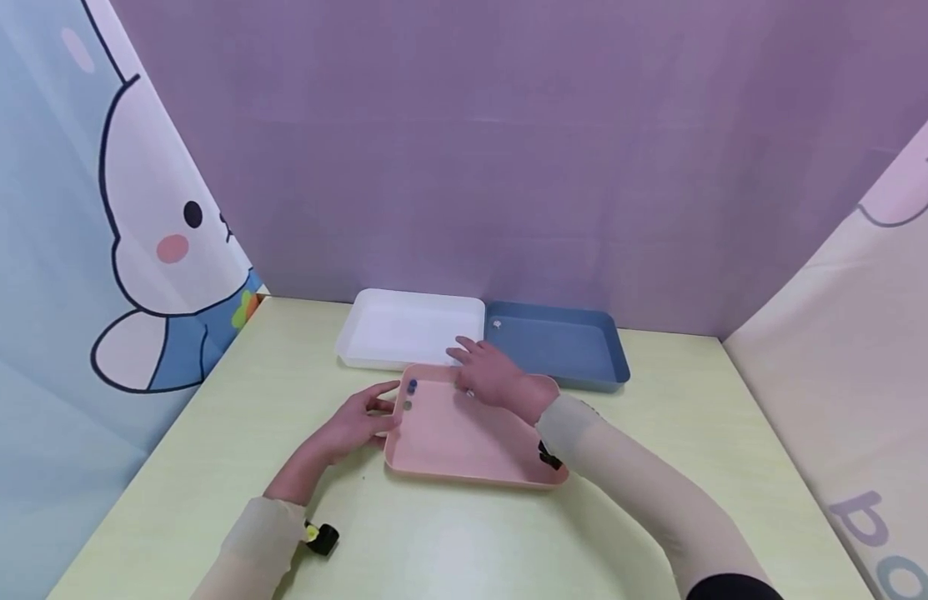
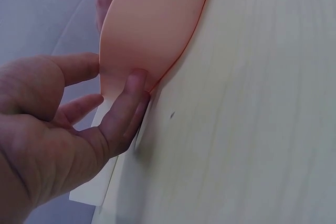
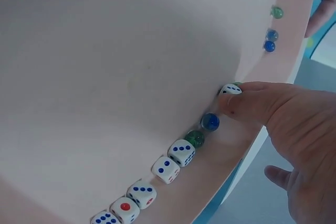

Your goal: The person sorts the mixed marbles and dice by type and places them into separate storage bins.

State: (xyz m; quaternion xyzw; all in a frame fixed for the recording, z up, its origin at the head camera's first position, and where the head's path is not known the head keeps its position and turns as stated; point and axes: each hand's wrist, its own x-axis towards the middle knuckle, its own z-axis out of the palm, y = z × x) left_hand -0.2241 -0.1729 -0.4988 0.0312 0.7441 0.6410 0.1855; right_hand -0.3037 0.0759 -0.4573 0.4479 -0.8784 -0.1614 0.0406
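Note:
A pink tray lies on the table in the head view. My left hand rests against its left side; in the left wrist view, extended fingers touch the outer wall. Over the far edge of the tray, my right hand pinches a white die between thumb and finger. A bit of green shows behind that die. Along the same wall lie a blue marble, a green marble and several dice. More marbles lie by the tray's left wall.
Behind the pink tray stand a white tray and, to its right, a blue tray with a small pale object in its far left corner. A purple backdrop rises behind the table.

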